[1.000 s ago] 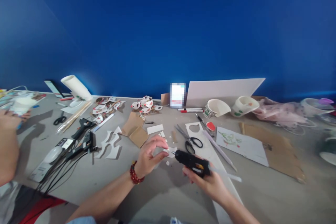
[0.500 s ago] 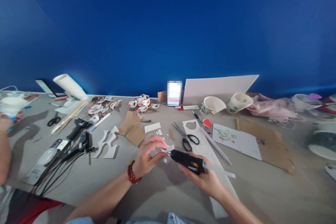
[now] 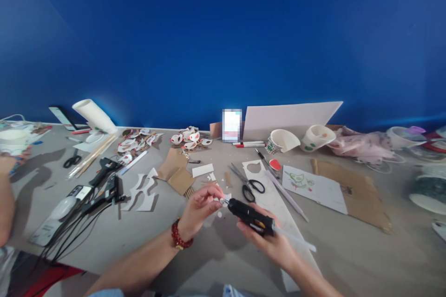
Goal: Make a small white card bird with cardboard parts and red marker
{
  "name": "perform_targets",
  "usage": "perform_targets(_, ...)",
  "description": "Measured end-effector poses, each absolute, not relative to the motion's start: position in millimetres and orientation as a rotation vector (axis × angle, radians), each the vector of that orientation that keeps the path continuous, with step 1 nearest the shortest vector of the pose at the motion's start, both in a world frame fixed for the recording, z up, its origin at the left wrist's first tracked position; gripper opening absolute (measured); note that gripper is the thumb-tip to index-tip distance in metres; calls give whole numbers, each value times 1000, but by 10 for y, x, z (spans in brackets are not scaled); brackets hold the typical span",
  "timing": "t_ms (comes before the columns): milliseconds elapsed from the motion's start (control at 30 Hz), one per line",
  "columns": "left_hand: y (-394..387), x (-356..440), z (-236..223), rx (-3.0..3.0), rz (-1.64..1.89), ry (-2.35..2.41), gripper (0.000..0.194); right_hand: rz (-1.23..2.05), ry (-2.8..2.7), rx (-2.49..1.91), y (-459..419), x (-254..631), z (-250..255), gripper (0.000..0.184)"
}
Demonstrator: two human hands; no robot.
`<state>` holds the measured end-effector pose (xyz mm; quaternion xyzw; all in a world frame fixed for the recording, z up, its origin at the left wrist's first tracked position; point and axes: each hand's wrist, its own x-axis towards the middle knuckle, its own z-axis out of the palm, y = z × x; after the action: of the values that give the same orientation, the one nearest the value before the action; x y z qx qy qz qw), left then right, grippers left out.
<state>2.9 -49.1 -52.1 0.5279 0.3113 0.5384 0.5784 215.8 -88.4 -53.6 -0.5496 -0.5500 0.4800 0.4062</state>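
My right hand [image 3: 270,236] is wrapped round a black hot glue gun [image 3: 251,216], with a clear glue stick [image 3: 296,239] poking out of its back end. Its metal tip points left, right up against the fingers of my left hand [image 3: 205,204]. That hand pinches a small white paper piece [image 3: 222,201], partly covered by the fingertips. Whether the tip touches the piece I cannot tell. Below the fingertips a tiny white disc [image 3: 219,214] lies on the table. Black-handled scissors [image 3: 248,185] rest open just beyond the glue gun.
White bird cutouts [image 3: 190,138] cluster at the back, near folded brown cardboard [image 3: 176,171]. On the left lie two more glue guns [image 3: 110,186] with cables, and another person's arm [image 3: 6,199]. Cut paper cups [image 3: 283,141] and a bird drawing [image 3: 311,188] are on the right.
The glue gun has shifted slightly right and down with my right hand. My left fingers have drawn closer together around the small white piece.
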Motion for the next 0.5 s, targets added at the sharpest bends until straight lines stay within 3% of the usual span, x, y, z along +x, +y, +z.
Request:
perform_targets(200, -549, 77, -520, 1054, 1230, 759, 17, 1035, -1753, -1285, -846, 2117, -389, 24)
perform_targets(500, -585, 107, -500, 987, 1241, 733, 15, 874, -1863, -1264, -872, 2108, -451, 19)
